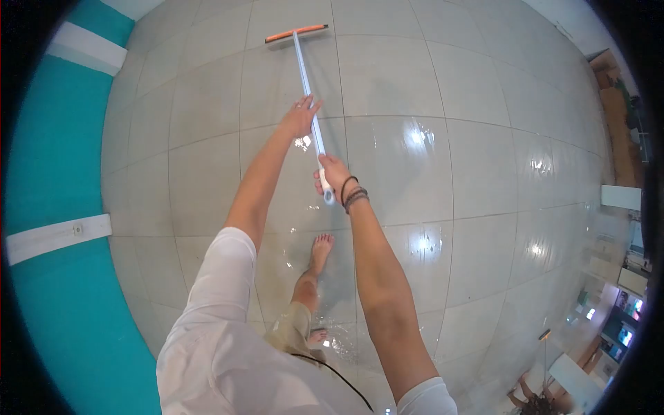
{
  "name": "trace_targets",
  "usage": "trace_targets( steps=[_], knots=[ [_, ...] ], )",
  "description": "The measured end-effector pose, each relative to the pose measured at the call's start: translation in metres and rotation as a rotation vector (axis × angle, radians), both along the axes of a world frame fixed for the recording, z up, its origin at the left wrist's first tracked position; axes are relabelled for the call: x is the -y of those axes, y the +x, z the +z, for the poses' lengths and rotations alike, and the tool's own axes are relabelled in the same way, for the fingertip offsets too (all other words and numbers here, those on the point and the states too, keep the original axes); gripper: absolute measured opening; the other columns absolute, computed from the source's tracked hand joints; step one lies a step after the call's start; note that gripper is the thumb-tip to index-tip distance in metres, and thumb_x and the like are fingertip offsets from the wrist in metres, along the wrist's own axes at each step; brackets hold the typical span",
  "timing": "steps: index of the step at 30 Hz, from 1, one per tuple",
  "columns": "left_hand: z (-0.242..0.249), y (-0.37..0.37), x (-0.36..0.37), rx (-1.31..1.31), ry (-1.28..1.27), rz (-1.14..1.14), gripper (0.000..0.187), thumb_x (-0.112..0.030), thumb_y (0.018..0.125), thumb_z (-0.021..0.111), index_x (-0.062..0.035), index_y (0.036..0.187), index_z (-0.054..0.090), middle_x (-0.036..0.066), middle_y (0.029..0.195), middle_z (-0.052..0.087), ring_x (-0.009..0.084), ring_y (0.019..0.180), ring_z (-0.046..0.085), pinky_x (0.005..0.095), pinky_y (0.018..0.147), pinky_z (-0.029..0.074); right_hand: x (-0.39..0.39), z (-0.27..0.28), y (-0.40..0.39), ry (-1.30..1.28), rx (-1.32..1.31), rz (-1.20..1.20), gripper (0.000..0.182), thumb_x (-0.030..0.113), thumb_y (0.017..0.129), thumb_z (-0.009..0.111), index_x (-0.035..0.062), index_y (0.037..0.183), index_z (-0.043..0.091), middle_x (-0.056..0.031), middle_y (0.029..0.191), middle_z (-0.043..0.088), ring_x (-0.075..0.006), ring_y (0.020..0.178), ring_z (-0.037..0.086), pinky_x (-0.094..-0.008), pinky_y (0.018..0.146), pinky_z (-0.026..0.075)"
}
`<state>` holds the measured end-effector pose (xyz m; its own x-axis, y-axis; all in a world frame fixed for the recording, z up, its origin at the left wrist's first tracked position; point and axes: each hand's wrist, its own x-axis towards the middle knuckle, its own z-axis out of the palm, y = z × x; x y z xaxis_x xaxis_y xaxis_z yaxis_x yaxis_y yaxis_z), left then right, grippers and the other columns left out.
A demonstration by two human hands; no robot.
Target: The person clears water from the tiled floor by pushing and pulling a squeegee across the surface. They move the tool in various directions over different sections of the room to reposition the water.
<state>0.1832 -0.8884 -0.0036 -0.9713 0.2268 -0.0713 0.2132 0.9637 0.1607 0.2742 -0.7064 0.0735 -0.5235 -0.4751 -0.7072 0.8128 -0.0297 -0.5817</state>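
Observation:
A floor squeegee with a long pale handle and an orange blade head reaches out ahead of me over the tiles. My right hand is wrapped round the handle close to its rounded near end; dark bracelets circle that wrist. Farther up the handle, my left hand grips it with some fingers lying along the shaft. The orange head sits crosswise at the far end, a shadow just under it. Wet, shiny floor tiles lie beneath both hands.
A teal wall with white bands runs along the left. My bare feet stand on the wet tiles. At the lower right is another person, near a second long-handled tool. Shelves and furniture line the right side.

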Motion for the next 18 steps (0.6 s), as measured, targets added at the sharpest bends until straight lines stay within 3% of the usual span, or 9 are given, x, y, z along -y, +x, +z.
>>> trace_targets(
  steps=[3,4,5,7,9,12,14,18],
  knots=[
    [-0.01,0.018,-0.041,0.129,0.001,-0.135,0.072,-0.026,0.064,0.061,-0.0169,0.124,0.022,0.023,0.123,0.024,0.0393,0.113,0.025,0.0449,0.093,0.02,-0.035,-0.002,0.018,0.313,-0.183,0.231,0.035,0.033,0.082,0.031,0.0019,0.084,0.048,-0.0094,0.052,0.047,-0.0195,0.039,0.046,-0.0336,0.037,0.037],
    [-0.014,0.037,-0.058,0.126,0.038,-0.196,0.069,-0.026,0.063,0.062,-0.018,0.122,0.027,0.02,0.119,0.03,0.0371,0.111,0.028,0.0459,0.093,0.02,-0.058,-0.016,0.045,0.393,-0.242,0.328,0.041,0.037,0.081,0.029,0.0014,0.083,0.049,-0.0099,0.047,0.046,-0.0201,0.037,0.046,-0.0346,0.037,0.037],
    [-0.019,0.067,-0.063,0.103,0.069,-0.261,0.066,-0.025,0.062,0.062,-0.019,0.119,0.032,0.017,0.116,0.036,0.0349,0.11,0.031,0.0469,0.092,0.02,-0.064,-0.053,0.093,0.498,-0.341,0.325,0.049,0.041,0.08,0.026,0.0006,0.072,0.051,-0.0101,0.04,0.044,-0.021,0.036,0.046,-0.0356,0.038,0.036],
    [-0.039,0.129,-0.104,0.292,0.127,-0.413,0.05,-0.021,0.061,0.06,-0.0199,0.108,0.046,0.013,0.103,0.046,0.0316,0.107,0.035,0.0469,0.094,0.019,-0.105,-0.017,0.18,0.477,-0.112,0.265,0.053,0.044,0.081,0.025,0.0037,0.052,0.043,-0.008,0.04,0.043,-0.0186,0.032,0.042,-0.0326,0.032,0.032],
    [-0.041,0.206,-0.155,0.364,0.183,-0.535,0.026,-0.024,0.057,0.063,-0.0188,0.082,0.057,0.006,0.085,0.052,0.0227,0.096,0.044,0.0584,0.091,0.013,-0.154,-0.016,0.279,0.473,0.007,0.156,0.047,0.045,0.082,0.028,0.0072,0.057,0.04,-0.002,0.041,0.036,-0.0137,0.028,0.035,-0.028,0.029,0.029],
    [-0.02,0.335,-0.241,0.478,0.18,-0.697,0.017,-0.029,0.057,0.062,-0.0179,0.069,0.058,0.004,0.077,0.052,0.0238,0.091,0.047,0.0616,0.089,0.013,-0.231,0.02,0.417,0.454,0.264,0.023,0.043,0.045,0.082,0.032,0.0098,0.057,0.035,0.0002,0.042,0.033,-0.0108,0.029,0.032,-0.0249,0.026,0.027],
    [-0.018,0.432,-0.3,0.465,0.108,-0.758,0.018,-0.029,0.055,0.063,-0.0172,0.068,0.059,0.004,0.076,0.053,0.0239,0.09,0.048,0.0672,0.084,0.01,-0.282,0.038,0.514,0.526,0.257,0.059,0.045,0.047,0.081,0.031,0.01,0.056,0.036,-0.0002,0.041,0.034,-0.0103,0.028,0.033,-0.0238,0.026,0.027],
    [0.005,0.634,-0.4,0.601,0.437,-0.885,0.03,-0.035,0.051,0.064,-0.0159,0.073,0.06,0.005,0.076,0.053,0.0209,0.089,0.047,0.0714,0.08,0.002,-0.359,0.123,0.696,0.739,0.43,0.135,0.049,0.05,0.08,0.031,0.0094,0.054,0.041,-0.001,0.04,0.038,-0.0105,0.03,0.036,-0.0246,0.029,0.029]
  ],
)
